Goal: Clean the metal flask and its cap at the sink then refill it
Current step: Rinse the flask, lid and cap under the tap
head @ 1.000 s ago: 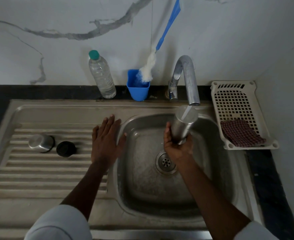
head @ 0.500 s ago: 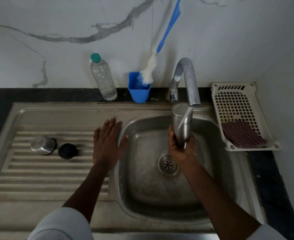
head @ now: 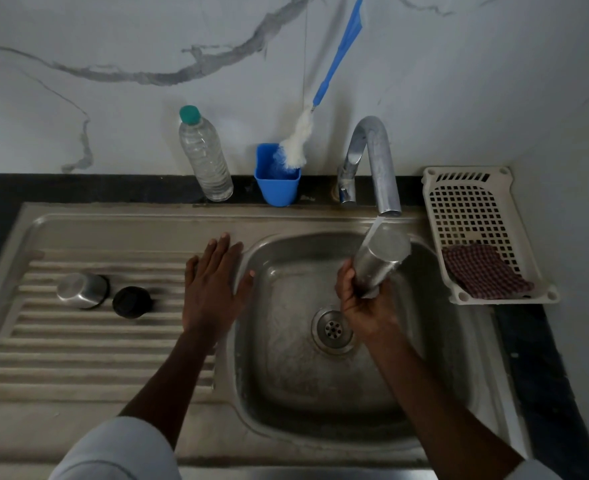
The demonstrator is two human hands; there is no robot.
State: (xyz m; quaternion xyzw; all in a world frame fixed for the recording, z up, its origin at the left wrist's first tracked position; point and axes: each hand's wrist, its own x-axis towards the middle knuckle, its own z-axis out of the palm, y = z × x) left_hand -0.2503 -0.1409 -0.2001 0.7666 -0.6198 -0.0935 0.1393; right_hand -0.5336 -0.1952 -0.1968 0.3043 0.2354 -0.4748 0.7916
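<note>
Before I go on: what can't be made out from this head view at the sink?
- Flask: its mouth is covered by the right hand, so any water inside is unseen.
- Tap: the handle's setting is too small to read.
- Black cap and metal cup on the drainboard: too dark to judge whether clean.
- Cloth in the basket: anything beneath it is hidden.

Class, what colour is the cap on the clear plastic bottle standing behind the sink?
Green-teal cap on the plastic bottle, clearest in the head view.
</note>
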